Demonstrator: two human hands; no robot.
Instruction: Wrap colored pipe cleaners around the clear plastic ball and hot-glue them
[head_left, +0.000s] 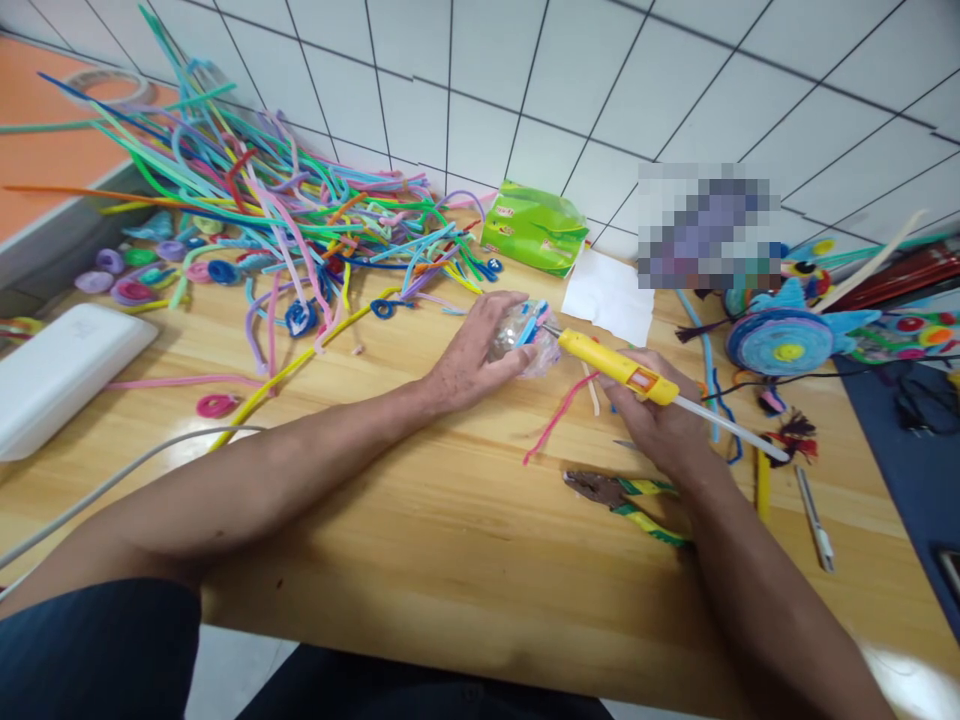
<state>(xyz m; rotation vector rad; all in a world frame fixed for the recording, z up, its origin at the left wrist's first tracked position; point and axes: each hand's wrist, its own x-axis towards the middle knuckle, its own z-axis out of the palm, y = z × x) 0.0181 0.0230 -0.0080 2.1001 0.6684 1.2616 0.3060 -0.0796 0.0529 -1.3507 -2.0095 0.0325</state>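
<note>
In my left hand (480, 345) is a clear plastic piece (510, 338), rounded like a bottle end, with blue and pink strips on its right side. My fingers wrap round it from the left. A yellow hot glue gun (615, 365) with a long white glue stick (735, 428) sticking out of its back is gripped in my right hand (652, 410). The glue gun's nozzle meets the strips on the clear piece, or comes very close to them. Beneath my hands lie a pink pipe cleaner (551, 425) and pliers (600, 490) with green and yellow handles.
A heap of coloured pipe cleaners (300, 210) and several coiled discs (135, 290) fill the left back. A white case (75, 370) lies at left. Against the tiled wall are a green packet (534, 228) and white paper (609, 298). A blue coiled fish shape (787, 340) and a pen-like cutter (815, 520) are at right.
</note>
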